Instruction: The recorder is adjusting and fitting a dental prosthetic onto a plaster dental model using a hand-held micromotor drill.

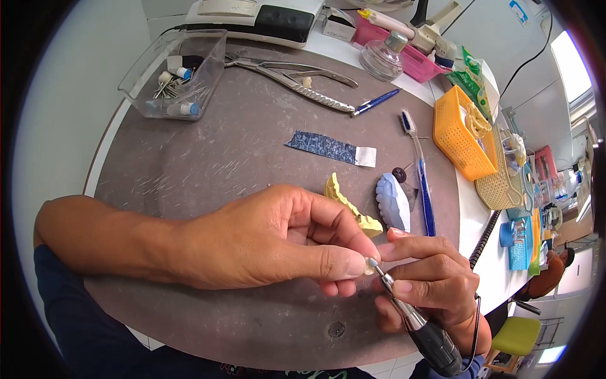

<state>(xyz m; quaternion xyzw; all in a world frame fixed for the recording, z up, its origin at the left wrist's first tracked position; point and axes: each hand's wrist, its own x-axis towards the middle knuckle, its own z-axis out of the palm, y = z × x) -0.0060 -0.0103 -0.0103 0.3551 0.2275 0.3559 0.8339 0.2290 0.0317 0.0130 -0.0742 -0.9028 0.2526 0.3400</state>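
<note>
Left thumb and fingers clamped together on a small pale piece (368, 269), a person works near the desk (189, 148)'s front edge; the left hand (278, 243) presents the piece to the tip of a handpiece (413, 317), gripped pen-like in the right hand (435, 278). Good work here likely calls for light, brief strokes, the two hands braced against each other, and fingertips kept off the tip. Just beyond the fingers sit a yellow cast (336, 188) and a blue cast (392, 201), with a toothbrush (425, 189) toward the right edge, leaving little space that way. The widest open room lies toward the left edge, between the left forearm and a clear box (136, 95) at the far left corner.
</note>
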